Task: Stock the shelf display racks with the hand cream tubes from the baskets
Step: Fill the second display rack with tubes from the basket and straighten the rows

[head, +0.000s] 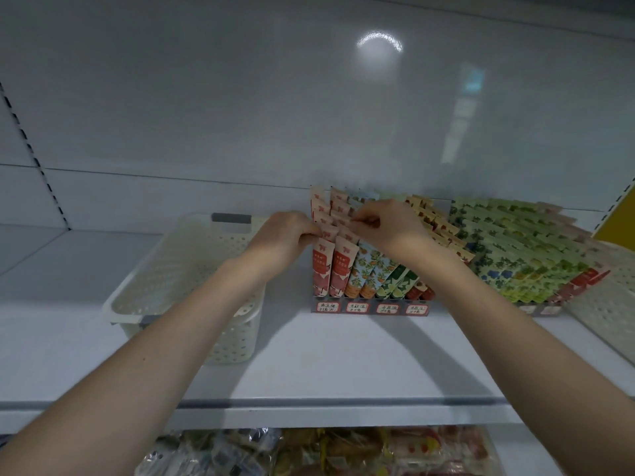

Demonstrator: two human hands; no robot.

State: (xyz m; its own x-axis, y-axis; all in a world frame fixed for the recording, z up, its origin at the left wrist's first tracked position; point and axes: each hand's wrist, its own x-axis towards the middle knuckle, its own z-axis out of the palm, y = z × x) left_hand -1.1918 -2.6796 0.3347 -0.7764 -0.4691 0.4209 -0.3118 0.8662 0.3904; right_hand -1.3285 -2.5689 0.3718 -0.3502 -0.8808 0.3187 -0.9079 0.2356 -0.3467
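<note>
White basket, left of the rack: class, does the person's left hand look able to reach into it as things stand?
Probably yes. The left hand pinches the red tubes right beside the white basket, whose open top faces up with nothing between them.

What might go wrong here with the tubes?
Left hand and right hand pinch red tubes in tight rows; a tug may tip neighbours.
Right wrist hangs over the flowered tubes; it may knock them.
Left forearm passes the basket rim and may nudge it.
</note>
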